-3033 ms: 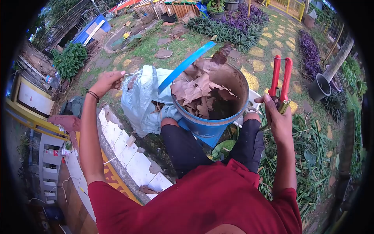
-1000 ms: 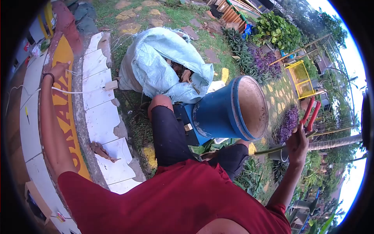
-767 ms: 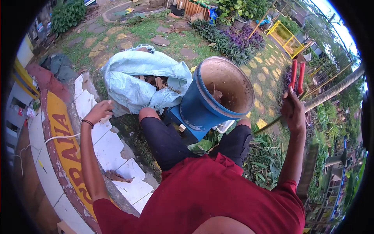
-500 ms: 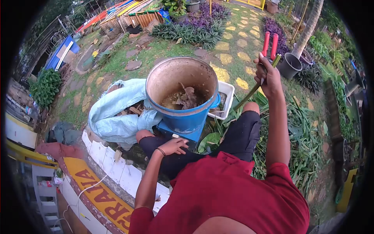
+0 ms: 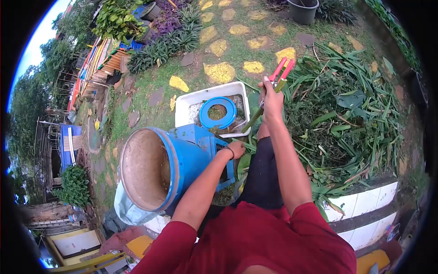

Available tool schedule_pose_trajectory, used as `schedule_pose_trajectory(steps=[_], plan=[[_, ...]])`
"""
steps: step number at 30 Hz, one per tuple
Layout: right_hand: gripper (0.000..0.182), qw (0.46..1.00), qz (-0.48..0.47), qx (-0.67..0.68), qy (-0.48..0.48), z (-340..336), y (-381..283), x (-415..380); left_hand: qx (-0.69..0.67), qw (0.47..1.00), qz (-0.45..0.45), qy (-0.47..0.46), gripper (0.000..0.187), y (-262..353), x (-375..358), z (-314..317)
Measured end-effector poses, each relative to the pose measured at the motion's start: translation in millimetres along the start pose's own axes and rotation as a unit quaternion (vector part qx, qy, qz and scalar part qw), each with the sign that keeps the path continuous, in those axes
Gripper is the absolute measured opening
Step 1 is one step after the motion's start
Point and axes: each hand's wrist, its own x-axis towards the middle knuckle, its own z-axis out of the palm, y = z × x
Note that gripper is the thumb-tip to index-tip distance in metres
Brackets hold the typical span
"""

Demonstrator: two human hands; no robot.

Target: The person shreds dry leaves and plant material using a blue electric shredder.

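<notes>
My right hand (image 5: 272, 98) is closed around red-handled pruning shears (image 5: 282, 69) and a thick green stalk (image 5: 256, 118), which slants down toward the white tray. My left hand (image 5: 236, 150) reaches past the blue machine's metal stand, beside some long green leaves (image 5: 248, 146). Its fingers look curled in, but what they hold cannot be made out. Left of that arm, the blue drum-shaped machine (image 5: 185, 160) shows its wide, dirt-stained mouth. Beyond the stand, a blue ring-shaped part (image 5: 232, 113) rests in the white tray (image 5: 183, 116).
A large heap of cut leaves and stalks (image 5: 337, 114) covers the ground at right. White tiled edging (image 5: 365, 201) runs below it. A pale blue sack (image 5: 130, 208) lies under the drum. Yellow stepping stones (image 5: 219, 72) cross the grass ahead.
The view has swung right, so the drum now appears further left. My left hand has gone from my leg to beside the stand. My right hand, still holding shears and stalk, appears lower.
</notes>
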Motion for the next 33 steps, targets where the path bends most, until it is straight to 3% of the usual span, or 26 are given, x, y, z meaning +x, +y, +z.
schedule_pose_trajectory(steps=[3,5,6,7,8,11,13,17,20,33], plan=[[0.031,1.000,-0.006,0.018,0.007,-8.5,21.1,27.2,0.163,0.985,-0.039,-0.045,0.030,-23.9,73.6,-13.0],[0.031,0.999,0.015,0.009,0.028,-12.3,27.8,41.4,0.188,0.973,-0.123,-0.054,0.030,-67.9,119.1,6.7],[0.031,0.998,0.032,-0.003,0.046,-21.2,40.1,58.0,0.199,0.957,-0.181,-0.112,0.040,-93.7,142.1,8.5],[0.031,0.998,0.040,-0.010,0.052,-22.9,43.4,63.7,0.147,0.948,-0.260,-0.107,0.054,-56.8,126.8,-27.1],[0.031,0.998,0.042,0.006,0.056,-26.2,46.8,67.5,0.110,0.949,-0.275,-0.110,0.069,-66.6,141.6,-29.8],[0.031,0.993,0.089,0.021,0.074,-47.5,66.9,73.5,0.117,0.938,-0.301,-0.125,0.074,-90.6,192.5,-37.7],[0.031,0.986,0.135,0.059,0.073,-51.3,57.1,71.9,0.134,0.924,-0.346,-0.094,0.092,-128.3,231.9,-21.7],[0.031,0.983,0.144,-0.022,0.109,-63.1,53.7,79.9,0.101,0.916,-0.376,-0.092,0.107,-171.4,282.4,-12.9],[0.032,0.956,0.253,0.035,0.142,-62.3,50.2,84.3,0.105,0.915,-0.382,-0.078,0.118,-189.1,300.7,-1.2],[0.036,0.942,0.309,-0.052,0.116,-51.2,62.4,90.7,0.090,0.917,-0.387,-0.035,0.126,-231.6,367.2,42.0]])
